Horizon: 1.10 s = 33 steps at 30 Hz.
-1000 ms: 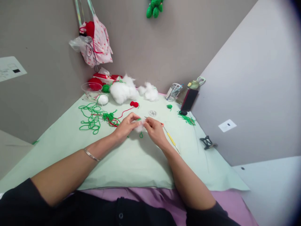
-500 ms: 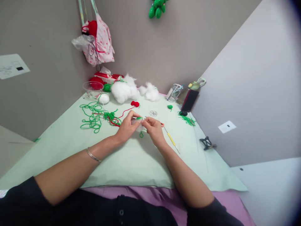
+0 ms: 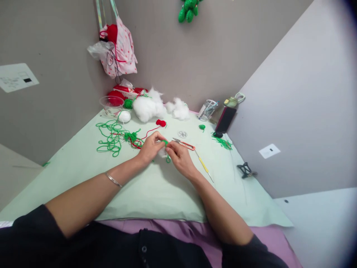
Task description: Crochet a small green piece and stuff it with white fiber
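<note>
Pinching a small green crocheted piece (image 3: 165, 143) and a tuft of white fibre stuffing (image 3: 162, 152) between 2 hands, over the middle of the pale green tablecloth (image 3: 156, 193). Gripping narrowly with the left hand (image 3: 150, 149), thumb against fingers at the piece's left side; closing the right hand (image 3: 180, 154) in a narrow pinch at its right edge. Covering much of the piece, so not being able to tell the exact share of fibre in the right pinch.

Probably handling best with a light, steady left pinch, sparing the stitches any stretching; working the fibre in small wisps with the right fingertips; keeping the hanging green yarn loop (image 3: 168, 160) clear of the thumbs, judging it easy to snag. Also minding, as a fair precaution, the points of the thread snips (image 3: 186, 145) lying just beyond the right hand.

Around these, seeing a yellow-handled crochet hook (image 3: 203, 164) to the right, tangled green yarn (image 3: 108, 139) to the left, and a red crocheted piece (image 3: 161, 123) farther back. Near the wall, showing 2 mounds of stuffing (image 3: 145, 108), a clear plastic tub (image 3: 107, 112) and a propped phone (image 3: 226, 119). Facing grey walls (image 3: 223, 44), with a polka-dot bag (image 3: 126, 56) hanging at left.
</note>
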{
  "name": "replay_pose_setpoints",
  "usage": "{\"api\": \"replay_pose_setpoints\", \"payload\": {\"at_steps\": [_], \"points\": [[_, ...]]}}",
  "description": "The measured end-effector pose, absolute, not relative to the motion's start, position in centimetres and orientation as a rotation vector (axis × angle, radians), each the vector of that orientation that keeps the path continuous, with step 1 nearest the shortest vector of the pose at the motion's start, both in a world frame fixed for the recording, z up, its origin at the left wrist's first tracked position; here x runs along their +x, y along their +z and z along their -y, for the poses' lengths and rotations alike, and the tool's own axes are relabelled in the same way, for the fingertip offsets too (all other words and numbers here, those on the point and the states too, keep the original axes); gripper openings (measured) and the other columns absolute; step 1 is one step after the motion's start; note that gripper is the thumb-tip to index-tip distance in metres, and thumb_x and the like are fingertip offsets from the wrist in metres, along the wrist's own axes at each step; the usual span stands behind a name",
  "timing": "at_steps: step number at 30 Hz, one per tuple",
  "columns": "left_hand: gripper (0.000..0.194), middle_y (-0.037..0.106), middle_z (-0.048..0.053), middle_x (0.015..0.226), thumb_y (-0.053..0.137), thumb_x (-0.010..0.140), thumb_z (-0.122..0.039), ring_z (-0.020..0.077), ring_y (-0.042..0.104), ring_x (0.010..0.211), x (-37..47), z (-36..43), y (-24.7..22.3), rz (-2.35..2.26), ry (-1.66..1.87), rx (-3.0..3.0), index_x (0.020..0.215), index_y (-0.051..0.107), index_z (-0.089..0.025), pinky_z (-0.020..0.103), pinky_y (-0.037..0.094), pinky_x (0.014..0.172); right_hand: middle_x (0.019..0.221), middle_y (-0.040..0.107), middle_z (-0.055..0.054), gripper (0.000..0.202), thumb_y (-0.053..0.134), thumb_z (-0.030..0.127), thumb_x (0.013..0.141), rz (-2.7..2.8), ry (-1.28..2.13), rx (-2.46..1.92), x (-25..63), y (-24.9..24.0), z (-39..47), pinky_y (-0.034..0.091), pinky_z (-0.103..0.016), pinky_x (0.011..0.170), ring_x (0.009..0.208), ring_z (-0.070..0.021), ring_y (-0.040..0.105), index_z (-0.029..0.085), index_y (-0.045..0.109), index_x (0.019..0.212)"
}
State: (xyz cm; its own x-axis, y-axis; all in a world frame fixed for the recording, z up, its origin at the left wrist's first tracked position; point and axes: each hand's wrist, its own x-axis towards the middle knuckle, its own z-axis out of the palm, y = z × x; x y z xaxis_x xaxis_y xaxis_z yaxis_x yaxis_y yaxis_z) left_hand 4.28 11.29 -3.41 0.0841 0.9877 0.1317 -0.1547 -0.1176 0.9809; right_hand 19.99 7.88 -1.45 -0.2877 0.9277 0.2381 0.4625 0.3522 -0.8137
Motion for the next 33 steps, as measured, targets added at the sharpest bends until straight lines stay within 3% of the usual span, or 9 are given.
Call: {"api": "replay_pose_setpoints", "payload": {"at_steps": [5, 11, 15, 20, 25, 30, 33], "points": [[0.011, 0.054, -0.004, 0.068, 0.064, 0.069, -0.019, 0.0131, 0.049, 0.062, 4.9, -10.6, -3.5, -0.988, 1.253, 1.088, 0.075, 0.055, -0.021, 0.026, 0.035, 0.058, 0.058, 0.041, 0.008, 0.015, 0.06, 0.03, 0.082, 1.859, 0.755, -1.277, 19.8, -1.9, -8.5, 0.026, -0.027, 0.059, 0.056, -0.0119, 0.033, 0.023, 0.05, 0.073], [0.031, 0.06, -0.003, 0.08, 0.077, 0.073, -0.038, 0.0128, 0.056, 0.067, 4.8, -9.9, -2.9, -0.871, 1.162, 1.068, 0.089, 0.058, -0.021, 0.025, 0.043, 0.061, 0.053, 0.036, 0.008, 0.021, 0.057, 0.036, 0.082, 1.722, 0.784, -1.355, 20.6, -1.9, -9.5, 0.023, -0.027, 0.053, 0.052, -0.0109, 0.029, 0.023, 0.049, 0.068], [0.038, 0.063, -0.003, 0.08, 0.083, 0.067, -0.036, 0.0123, 0.056, 0.065, 4.4, -10.4, -3.3, -0.874, 1.148, 1.111, 0.093, 0.059, -0.02, 0.024, 0.041, 0.06, 0.056, 0.04, 0.007, 0.026, 0.054, 0.043, 0.087, 1.753, 0.841, -1.313, 20.9, -1.2, -9.2, 0.026, -0.027, 0.053, 0.053, -0.0118, 0.034, 0.023, 0.05, 0.071], [0.024, 0.061, -0.003, 0.079, 0.077, 0.064, -0.022, 0.0138, 0.057, 0.073, 4.4, -11.1, -3.9, -0.957, 1.243, 1.147, 0.079, 0.058, -0.02, 0.025, 0.043, 0.065, 0.065, 0.056, 0.004, 0.013, 0.054, 0.032, 0.088, 1.879, 0.852, -1.239, 20.2, -1.4, -8.0, 0.034, -0.027, 0.063, 0.061, -0.0137, 0.045, 0.022, 0.058, 0.079], [0.02, 0.058, -0.004, 0.075, 0.072, 0.067, -0.019, 0.0123, 0.054, 0.064, 4.8, -11.1, -3.7, -0.981, 1.265, 1.157, 0.079, 0.056, -0.021, 0.024, 0.042, 0.056, 0.059, 0.048, 0.004, 0.017, 0.056, 0.032, 0.089, 1.85, 0.837, -1.245, 20.0, -1.7, -8.2, 0.032, -0.028, 0.059, 0.057, -0.0138, 0.041, 0.022, 0.062, 0.077], [0.023, 0.063, -0.002, 0.084, 0.074, 0.072, -0.027, 0.0094, 0.052, 0.055, 4.8, -10.4, -3.1, -0.944, 1.241, 1.154, 0.084, 0.056, -0.021, 0.022, 0.035, 0.043, 0.098, 0.066, -0.005, 0.023, 0.068, 0.038, 0.083, 1.694, 0.878, -1.099, 21.2, -0.4, -8.9, 0.044, -0.029, 0.075, 0.087, -0.0165, 0.057, 0.021, 0.062, 0.07], [0.025, 0.068, 0.0, 0.096, 0.076, 0.072, -0.028, 0.0066, 0.052, 0.048, 4.8, -10.0, -2.7, -0.936, 1.233, 1.151, 0.085, 0.056, -0.02, 0.022, 0.03, 0.037, 0.1, 0.068, -0.005, 0.025, 0.064, 0.041, 0.086, 1.513, 1.164, -0.966, 21.4, 0.1, -8.9, 0.046, -0.029, 0.067, 0.074, -0.0136, 0.059, 0.022, 0.054, 0.073]]}}
